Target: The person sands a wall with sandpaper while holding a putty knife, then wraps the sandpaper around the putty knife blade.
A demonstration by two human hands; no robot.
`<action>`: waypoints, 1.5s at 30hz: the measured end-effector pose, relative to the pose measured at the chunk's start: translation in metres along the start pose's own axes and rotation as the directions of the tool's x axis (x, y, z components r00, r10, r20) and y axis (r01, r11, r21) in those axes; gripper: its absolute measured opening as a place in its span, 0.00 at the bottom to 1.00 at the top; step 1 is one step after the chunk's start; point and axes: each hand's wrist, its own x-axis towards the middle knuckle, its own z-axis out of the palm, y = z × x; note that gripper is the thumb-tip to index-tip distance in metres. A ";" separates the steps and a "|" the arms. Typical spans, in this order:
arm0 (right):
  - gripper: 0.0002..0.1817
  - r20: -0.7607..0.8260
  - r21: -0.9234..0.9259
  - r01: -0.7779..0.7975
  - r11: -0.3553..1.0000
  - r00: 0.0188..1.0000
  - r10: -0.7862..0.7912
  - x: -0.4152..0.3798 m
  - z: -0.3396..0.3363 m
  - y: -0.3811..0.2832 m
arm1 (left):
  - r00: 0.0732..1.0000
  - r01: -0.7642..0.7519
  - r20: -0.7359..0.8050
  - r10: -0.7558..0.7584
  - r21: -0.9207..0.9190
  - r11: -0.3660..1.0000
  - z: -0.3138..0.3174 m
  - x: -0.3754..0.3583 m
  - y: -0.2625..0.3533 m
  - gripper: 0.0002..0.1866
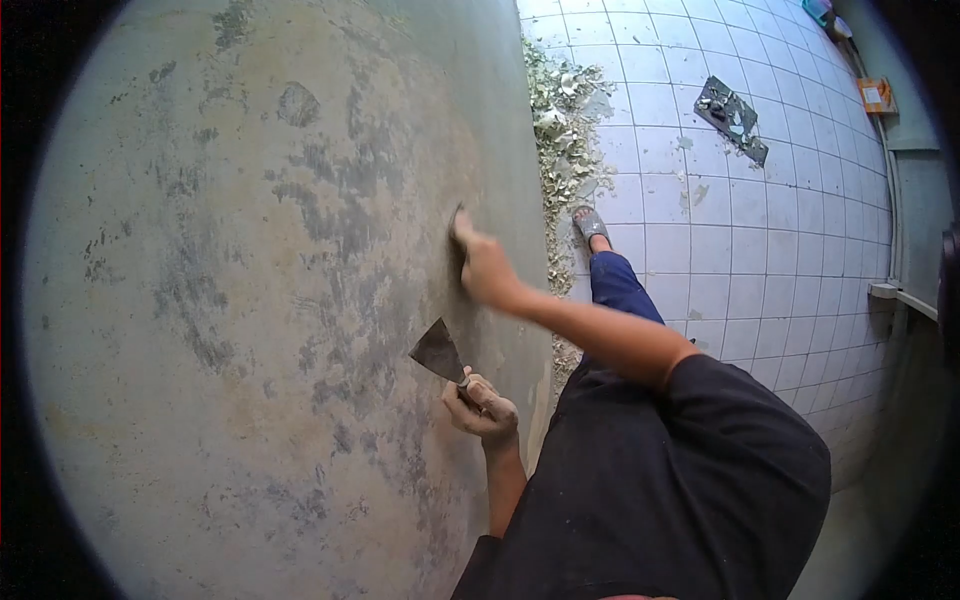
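Note:
My left hand is closed around the handle of a putty knife, whose wide dark blade lies against the grey, patchy wall. Higher on the wall, my right hand reaches across on an outstretched arm. It presses flat on the surface with a small dark thing under the fingertips; I cannot tell what that thing is. The wall shows scraped bare patches and darker remnants of coating.
A strip of pale flakes and debris lies along the foot of the wall. My leg in blue trousers and a sandal stands on the white tiled floor. A dark flat piece lies further off, and an orange box sits by the opposite wall.

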 end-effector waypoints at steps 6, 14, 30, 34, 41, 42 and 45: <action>0.31 0.062 -0.044 0.003 0.999 0.998 0.000 -0.015 -0.014 -0.047 | 0.993 -0.119 -0.025 0.118 -0.029 0.992 0.004 0.003 -0.001 0.16; 0.30 0.029 -0.049 -0.031 0.998 0.999 0.032 0.023 -0.010 -0.035 | 0.997 0.035 -0.062 -0.041 -0.096 0.995 0.000 -0.001 -0.002 0.15; 0.30 0.127 0.087 -0.159 0.983 0.981 0.147 0.063 -0.027 -0.045 | 0.999 -0.013 -0.030 0.012 -0.023 1.000 -0.009 -0.007 0.002 0.15; 0.28 0.047 -0.007 0.159 0.987 0.986 -0.159 -0.001 -0.009 -0.058 | 0.996 -0.083 -0.050 0.080 -0.064 0.994 -0.003 -0.006 -0.007 0.15; 0.29 0.095 0.027 0.027 0.999 0.995 -0.030 0.064 -0.027 -0.041 | 0.999 -0.004 -0.046 0.001 -0.078 0.997 -0.004 -0.008 0.008 0.17; 0.29 0.090 0.023 0.030 0.999 0.995 -0.032 0.037 -0.024 -0.047 | 0.999 -0.007 -0.045 0.003 -0.085 0.996 -0.001 -0.007 0.008 0.17; 0.29 -0.004 -0.100 0.244 0.965 0.969 -0.245 -0.015 -0.007 -0.039 | 0.997 0.050 -0.050 -0.056 -0.116 0.992 0.001 -0.010 0.006 0.17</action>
